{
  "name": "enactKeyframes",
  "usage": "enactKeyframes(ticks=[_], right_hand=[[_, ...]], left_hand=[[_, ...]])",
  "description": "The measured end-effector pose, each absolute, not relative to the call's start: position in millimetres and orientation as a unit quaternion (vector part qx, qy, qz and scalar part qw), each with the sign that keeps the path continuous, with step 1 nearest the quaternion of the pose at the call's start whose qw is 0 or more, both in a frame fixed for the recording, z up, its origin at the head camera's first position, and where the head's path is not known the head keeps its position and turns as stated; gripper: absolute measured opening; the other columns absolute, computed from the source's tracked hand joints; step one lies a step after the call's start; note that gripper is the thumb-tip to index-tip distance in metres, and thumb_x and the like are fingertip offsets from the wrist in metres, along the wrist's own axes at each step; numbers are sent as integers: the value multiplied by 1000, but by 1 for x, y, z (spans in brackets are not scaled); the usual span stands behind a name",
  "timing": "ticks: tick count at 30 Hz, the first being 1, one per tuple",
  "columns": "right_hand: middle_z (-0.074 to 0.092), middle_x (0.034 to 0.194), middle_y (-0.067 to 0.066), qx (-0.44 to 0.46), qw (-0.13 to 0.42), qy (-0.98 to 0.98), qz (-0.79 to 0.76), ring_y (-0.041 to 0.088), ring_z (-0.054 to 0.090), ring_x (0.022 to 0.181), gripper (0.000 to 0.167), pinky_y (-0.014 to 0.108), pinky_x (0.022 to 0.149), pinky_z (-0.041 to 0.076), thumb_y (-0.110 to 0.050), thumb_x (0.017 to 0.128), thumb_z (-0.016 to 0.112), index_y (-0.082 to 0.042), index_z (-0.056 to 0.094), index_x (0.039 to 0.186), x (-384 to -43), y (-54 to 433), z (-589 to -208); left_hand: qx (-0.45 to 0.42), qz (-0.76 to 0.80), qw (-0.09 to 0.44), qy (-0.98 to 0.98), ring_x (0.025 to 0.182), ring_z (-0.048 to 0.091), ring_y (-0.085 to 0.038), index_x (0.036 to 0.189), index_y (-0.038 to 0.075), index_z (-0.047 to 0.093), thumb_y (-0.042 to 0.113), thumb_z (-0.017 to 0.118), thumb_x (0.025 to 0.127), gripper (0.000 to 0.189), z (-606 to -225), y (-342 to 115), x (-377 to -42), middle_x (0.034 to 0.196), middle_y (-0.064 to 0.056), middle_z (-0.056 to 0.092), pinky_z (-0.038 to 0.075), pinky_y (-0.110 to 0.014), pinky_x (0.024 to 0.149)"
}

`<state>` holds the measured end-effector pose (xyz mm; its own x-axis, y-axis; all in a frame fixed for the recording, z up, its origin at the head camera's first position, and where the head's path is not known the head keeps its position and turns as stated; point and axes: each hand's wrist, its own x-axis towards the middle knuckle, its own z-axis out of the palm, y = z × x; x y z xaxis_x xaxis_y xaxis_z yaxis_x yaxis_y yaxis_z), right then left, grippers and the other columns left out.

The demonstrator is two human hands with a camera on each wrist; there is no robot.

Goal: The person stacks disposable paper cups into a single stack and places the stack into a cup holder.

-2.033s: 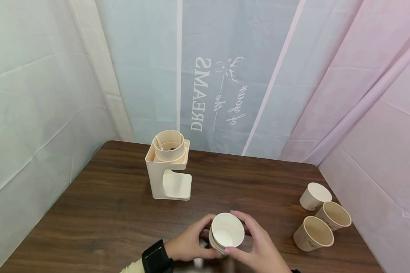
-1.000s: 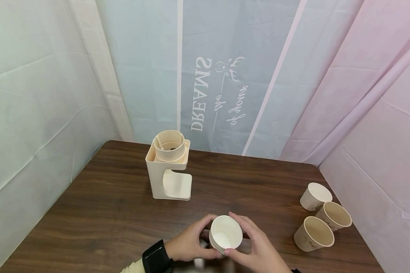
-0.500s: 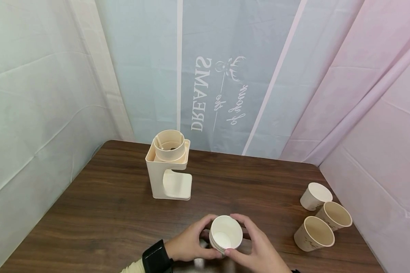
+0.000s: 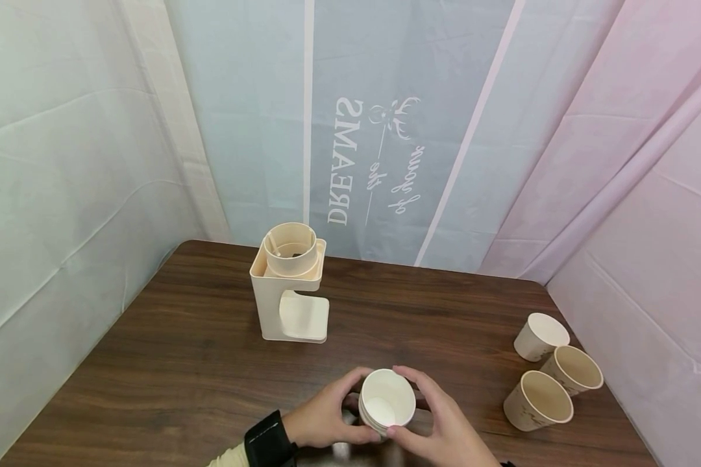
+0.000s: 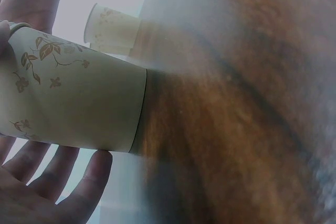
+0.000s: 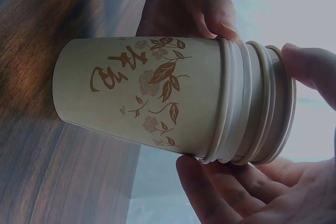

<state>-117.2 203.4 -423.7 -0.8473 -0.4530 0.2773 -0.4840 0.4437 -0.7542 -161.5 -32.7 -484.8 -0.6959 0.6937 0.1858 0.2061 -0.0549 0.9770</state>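
A stack of nested paper cups, mouths up, is between both hands near the front of the table. Its brown leaf print and several rims show in the right wrist view, where the cup stack appears sideways. My left hand grips the stack from the left, thumb in front. From the right, my right hand holds it near the rims, with the thumb at the front and fingers behind. The lowest part of the stack is hidden in the head view; in the left wrist view the cup's base meets the wooden tabletop.
A cream dispenser-like stand with a round open top and a flat foot stands at the back left. Three paper cups, among them a near one, stand at the right edge of the dark wooden table. Curtains surround it.
Between two seconds and one second ago the top rim of the stack sank slightly. Since then both hands and the stack have stayed almost still.
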Motion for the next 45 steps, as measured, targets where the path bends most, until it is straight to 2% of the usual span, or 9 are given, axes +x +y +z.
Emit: enactKeyframes(ticks=[6,10,14,18,25,36,38,40,45], right_hand=[[55,141,9,260,18,-850,458,12,59,117,76,30,86,57,-23,84,87,-14,47,147,-115,204,-422],[54,141,10,280,29,-829,483,15,62,116,78,32,87,59,-12,82,87,-12,45,148,-115,209,-421],[56,139,6,293,63,-815,496,13,62,118,81,32,86,59,0,78,86,-9,46,148,-117,218,-420],[57,140,1,293,120,-812,491,8,56,126,84,26,87,57,9,73,86,-2,47,146,-119,231,-418],[59,139,-3,245,176,-810,502,4,58,122,84,16,90,52,25,69,77,8,45,144,-116,263,-411],[63,132,-4,179,211,-764,583,5,59,122,77,14,89,52,38,73,60,16,40,144,-104,331,-403],[66,129,-2,162,228,-743,607,5,61,119,76,14,88,52,40,72,57,15,43,142,-103,343,-408],[68,125,-4,119,253,-742,609,3,64,113,75,12,87,51,39,72,58,9,50,140,-101,354,-413],[66,114,-20,-63,320,-805,495,-7,62,103,70,5,86,46,25,74,72,-12,61,132,-100,369,-421]], left_hand=[[338,641,193,662,119,61,-17,144,21,45,15,83,87,69,-485,-33,-162,137,-2,55,52,-29,99],[334,642,193,662,116,62,-16,144,21,46,14,84,86,70,-486,-33,-161,136,-3,56,52,-29,98],[331,645,192,661,114,64,-16,143,20,46,13,84,85,70,-485,-33,-161,134,-5,57,52,-28,98],[331,646,192,661,112,66,-17,143,18,46,12,84,85,71,-484,-34,-160,134,-8,57,51,-28,99],[329,644,192,663,110,67,-17,143,17,46,10,84,85,70,-483,-35,-160,133,-8,58,50,-27,100],[331,642,191,665,109,67,-15,143,20,46,12,85,84,71,-483,-33,-158,134,-8,58,49,-28,100],[332,641,190,665,108,67,-14,143,19,46,12,85,84,71,-484,-33,-158,133,-8,58,49,-28,100],[331,641,192,665,108,67,-14,143,20,46,12,84,85,70,-485,-33,-159,133,-9,58,49,-28,100],[327,643,195,664,109,67,-14,143,19,46,12,84,85,70,-484,-32,-159,133,-8,58,49,-27,100]])
